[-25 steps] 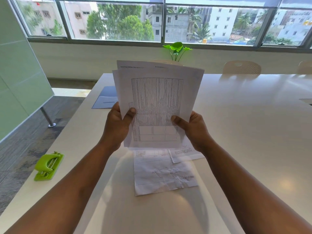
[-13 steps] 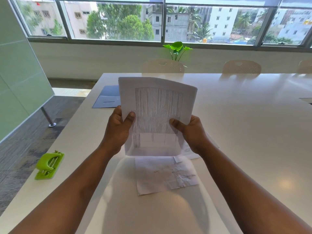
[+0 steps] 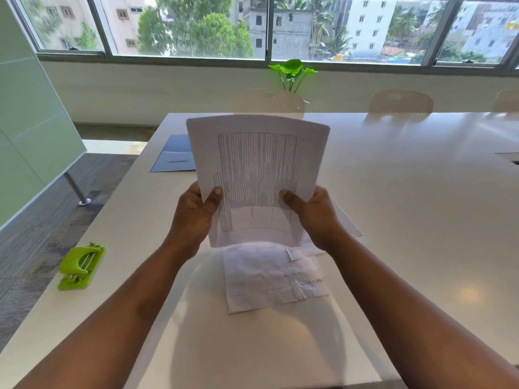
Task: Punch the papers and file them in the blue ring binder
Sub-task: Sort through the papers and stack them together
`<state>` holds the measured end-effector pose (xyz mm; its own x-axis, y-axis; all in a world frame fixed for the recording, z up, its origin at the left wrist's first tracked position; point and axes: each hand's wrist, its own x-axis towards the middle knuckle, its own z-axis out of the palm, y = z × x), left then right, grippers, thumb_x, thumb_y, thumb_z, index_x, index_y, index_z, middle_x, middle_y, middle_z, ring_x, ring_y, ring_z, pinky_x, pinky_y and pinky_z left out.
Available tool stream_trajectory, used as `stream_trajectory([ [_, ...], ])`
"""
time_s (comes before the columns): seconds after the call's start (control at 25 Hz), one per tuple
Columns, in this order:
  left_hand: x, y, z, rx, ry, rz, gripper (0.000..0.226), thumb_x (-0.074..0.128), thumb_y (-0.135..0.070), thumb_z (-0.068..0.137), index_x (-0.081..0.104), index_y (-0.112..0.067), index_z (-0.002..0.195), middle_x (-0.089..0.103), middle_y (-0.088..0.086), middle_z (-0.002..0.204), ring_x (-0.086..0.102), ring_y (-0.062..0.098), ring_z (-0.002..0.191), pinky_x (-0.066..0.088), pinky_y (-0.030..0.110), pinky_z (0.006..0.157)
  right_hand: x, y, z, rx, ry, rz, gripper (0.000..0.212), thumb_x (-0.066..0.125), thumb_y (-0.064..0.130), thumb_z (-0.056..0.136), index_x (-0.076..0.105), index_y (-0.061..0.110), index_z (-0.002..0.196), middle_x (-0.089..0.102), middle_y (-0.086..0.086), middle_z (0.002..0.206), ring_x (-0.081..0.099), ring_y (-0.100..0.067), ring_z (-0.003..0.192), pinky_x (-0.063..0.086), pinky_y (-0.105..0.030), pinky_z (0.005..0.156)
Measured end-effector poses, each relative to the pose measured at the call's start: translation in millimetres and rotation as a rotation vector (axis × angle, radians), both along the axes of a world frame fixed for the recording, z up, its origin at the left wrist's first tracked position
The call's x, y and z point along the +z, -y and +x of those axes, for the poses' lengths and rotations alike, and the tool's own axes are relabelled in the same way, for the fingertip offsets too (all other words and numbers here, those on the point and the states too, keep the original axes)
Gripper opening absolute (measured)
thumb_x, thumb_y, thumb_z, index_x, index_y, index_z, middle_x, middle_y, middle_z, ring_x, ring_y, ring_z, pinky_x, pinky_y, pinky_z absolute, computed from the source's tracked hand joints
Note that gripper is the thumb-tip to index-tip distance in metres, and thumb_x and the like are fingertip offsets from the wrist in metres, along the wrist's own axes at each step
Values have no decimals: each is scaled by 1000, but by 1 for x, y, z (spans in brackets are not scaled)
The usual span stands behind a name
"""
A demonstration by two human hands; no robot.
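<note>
Since a moment ago the stack of papers (image 3: 261, 175) is sitting lower and squarer, both hands gripping its side edges, left hand (image 3: 193, 217) and right hand (image 3: 316, 217) pinching thumb over fingers above the counter (image 3: 421, 220). To my eye they are jogging it; tapping the bottom edge flush matters before reaching for the green punch (image 3: 81, 266) near the counter's left edge. Its long axis is standing nearly upright, top tipping away toward the blue binder (image 3: 175, 154).

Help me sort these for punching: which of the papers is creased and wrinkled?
The creased sheet lying flat on the table, nearest the person. The stack that the left hand and right hand hold is smooth, only bowed.
</note>
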<state>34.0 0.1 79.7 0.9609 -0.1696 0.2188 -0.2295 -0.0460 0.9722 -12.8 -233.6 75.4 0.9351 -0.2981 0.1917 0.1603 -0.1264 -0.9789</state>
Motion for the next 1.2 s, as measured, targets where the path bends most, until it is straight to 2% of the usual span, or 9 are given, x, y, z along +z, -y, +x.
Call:
stream_trajectory([
  [0.2,-20,-2,-4,3,-51,26,24,53,-15,105,63,-33,117,71,-20,109,70,1,98,55,19,76,-12,-5,-9,37,-86,-1,17,69,14,97,71,18,113,73,-2,104,67,-31,104,56,-40,86],
  [0.32,-20,-1,-3,4,-40,-9,20,51,-20,105,62,-26,122,71,-16,112,71,3,97,58,18,76,-11,-3,-8,31,-86,28,19,71,17,96,71,18,114,74,-3,106,69,-28,103,58,-43,89],
  [0.44,-33,0,-7,-29,-116,6,20,53,-23,105,63,-29,121,74,-19,107,70,7,98,57,22,76,-21,-5,-13,27,-145,20,22,73,18,94,72,17,116,75,-5,107,70,-27,103,59,-50,95],
  [0.6,-40,-2,-8,-46,-95,14,22,53,-20,105,64,-23,123,76,-16,106,71,4,92,60,22,75,-26,-6,-18,21,-126,41,16,72,14,95,71,26,105,74,-2,103,69,-27,102,60,-46,91],
  [0.72,-41,0,-12,-90,-160,3,22,53,-18,105,63,-29,120,76,-16,105,71,6,95,58,20,74,-30,-7,-18,18,-154,33,14,73,17,94,73,26,105,75,-6,105,69,-28,103,58,-52,96],
  [0.84,-43,-2,-12,-90,-139,15,22,52,-18,105,64,-33,116,76,-22,100,71,2,92,58,18,73,-32,-6,-17,-3,-141,45,14,73,19,94,73,25,107,75,-4,104,69,-27,102,59,-51,95],
  [1.0,-45,-5,-14,-53,-182,4,24,55,-15,104,66,-30,118,77,-18,102,72,9,98,59,27,79,-35,-9,-17,-6,-202,33,24,70,22,97,73,13,120,76,-5,108,70,-28,105,58,-52,97],
  [1.12,-43,-19,-4,-109,-214,50,18,63,-19,100,71,-28,113,78,-4,112,72,25,106,56,45,89,-30,-10,-17,26,-203,-9,20,66,21,99,71,17,118,74,-1,104,68,-25,103,58,-44,93],
  [1.2,-39,-29,5,-197,-281,-20,27,73,-29,90,73,-22,116,76,10,117,70,32,106,52,47,88,-27,-8,-17,59,-213,-9,24,67,22,99,72,15,121,74,-1,105,68,-24,103,58,-43,93],
])
